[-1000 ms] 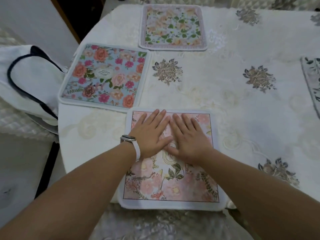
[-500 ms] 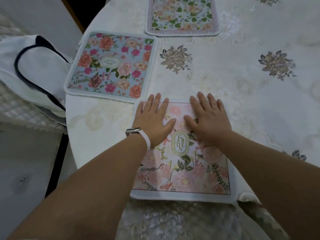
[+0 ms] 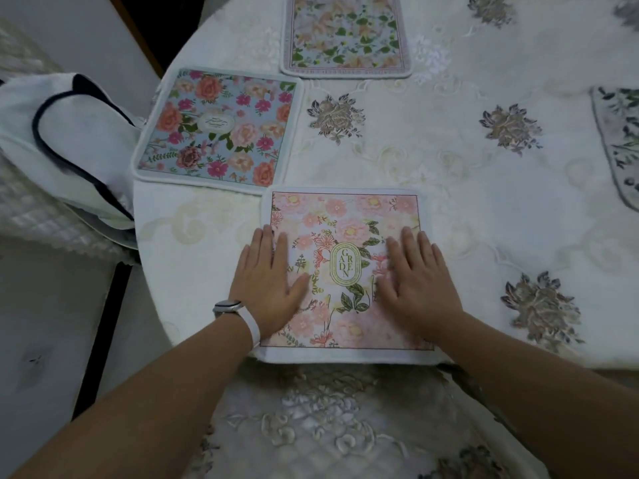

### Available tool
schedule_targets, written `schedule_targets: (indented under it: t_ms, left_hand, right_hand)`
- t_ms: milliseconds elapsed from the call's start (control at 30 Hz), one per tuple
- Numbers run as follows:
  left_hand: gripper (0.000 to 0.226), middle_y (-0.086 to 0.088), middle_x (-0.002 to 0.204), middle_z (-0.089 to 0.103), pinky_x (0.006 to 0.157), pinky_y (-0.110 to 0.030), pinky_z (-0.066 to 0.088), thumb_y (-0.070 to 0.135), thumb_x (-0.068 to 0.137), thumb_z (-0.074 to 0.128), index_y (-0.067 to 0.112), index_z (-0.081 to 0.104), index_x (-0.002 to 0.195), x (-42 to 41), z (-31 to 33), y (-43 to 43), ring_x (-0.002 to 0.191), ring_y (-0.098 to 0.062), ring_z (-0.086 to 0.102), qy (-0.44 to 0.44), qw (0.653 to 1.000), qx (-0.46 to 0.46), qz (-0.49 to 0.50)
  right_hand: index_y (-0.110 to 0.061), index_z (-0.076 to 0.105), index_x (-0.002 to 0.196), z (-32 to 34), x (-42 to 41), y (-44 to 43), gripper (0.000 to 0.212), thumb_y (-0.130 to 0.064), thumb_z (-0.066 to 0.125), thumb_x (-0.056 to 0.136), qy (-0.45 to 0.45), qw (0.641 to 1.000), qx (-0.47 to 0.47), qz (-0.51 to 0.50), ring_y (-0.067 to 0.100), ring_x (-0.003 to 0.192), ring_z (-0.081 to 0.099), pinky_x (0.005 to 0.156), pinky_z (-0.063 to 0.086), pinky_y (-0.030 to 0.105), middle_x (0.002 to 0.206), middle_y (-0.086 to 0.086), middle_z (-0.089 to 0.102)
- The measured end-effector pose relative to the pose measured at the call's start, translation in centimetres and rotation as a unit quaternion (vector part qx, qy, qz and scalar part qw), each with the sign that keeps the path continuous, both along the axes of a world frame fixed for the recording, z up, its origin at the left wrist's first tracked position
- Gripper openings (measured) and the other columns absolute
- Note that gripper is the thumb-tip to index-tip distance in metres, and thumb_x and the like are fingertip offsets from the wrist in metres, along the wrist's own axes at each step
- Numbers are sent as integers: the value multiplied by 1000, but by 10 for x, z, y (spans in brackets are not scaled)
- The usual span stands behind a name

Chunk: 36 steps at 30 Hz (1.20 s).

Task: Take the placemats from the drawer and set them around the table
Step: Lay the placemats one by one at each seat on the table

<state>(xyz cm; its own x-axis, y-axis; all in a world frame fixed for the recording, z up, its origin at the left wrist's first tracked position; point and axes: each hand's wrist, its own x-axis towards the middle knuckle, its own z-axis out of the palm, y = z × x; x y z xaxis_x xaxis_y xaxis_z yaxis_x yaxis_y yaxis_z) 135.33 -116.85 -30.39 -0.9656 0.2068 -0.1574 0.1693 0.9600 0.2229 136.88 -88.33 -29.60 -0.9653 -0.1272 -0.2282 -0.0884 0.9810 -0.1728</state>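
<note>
Four placemats (image 3: pixel 345 216); two hands (image 3: pixel 269 288) flat.

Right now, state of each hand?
Left hand: open, flat on the pink placemat, holding nothing.
Right hand: open, flat on the same placemat, holding nothing.

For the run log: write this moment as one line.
step: smoothing pink placemat | left hand: flat on it | right hand: flat on it | mats visible on table: four
</note>
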Motion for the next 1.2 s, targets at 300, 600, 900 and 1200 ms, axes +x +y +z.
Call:
schedule_targets:
  t_ms: [300,600,900,1200]
  left_hand:
    - [102,-12,165,-10,122,-51,0,90,80,20,27,-3,157,35,-1,7,151,-30,-17,-16,989,-33,-145]
    - [104,-9,166,-4,120,-57,4,94,76,22,30,10,156,59,-1,31,152,-30,-10,-12,987,-21,-156]
    - [91,-2,157,-35,118,-40,-14,89,80,4,37,-34,144,75,0,6,144,-19,-35,-40,988,-45,-142]
    - [84,9,161,-15,121,-44,7,80,85,10,35,-3,156,65,24,-50,151,-14,-7,-83,981,-79,-155]
  right_hand:
    - [-26,6,157,2,40,-24,79,-70,15,92,-14,999,33,12,34,150,-10,120,-4,50,164,11,-5]
    - [-37,6,156,4,60,-44,79,-79,12,90,-16,992,34,121,32,150,-8,118,-1,58,164,6,-1]
    - [-34,-4,155,9,68,6,86,-83,6,85,-57,992,53,104,25,148,-19,119,-4,44,162,3,-17]
    - [-24,10,157,48,72,103,75,-58,39,97,-164,984,61,-18,27,151,7,120,15,44,165,5,0]
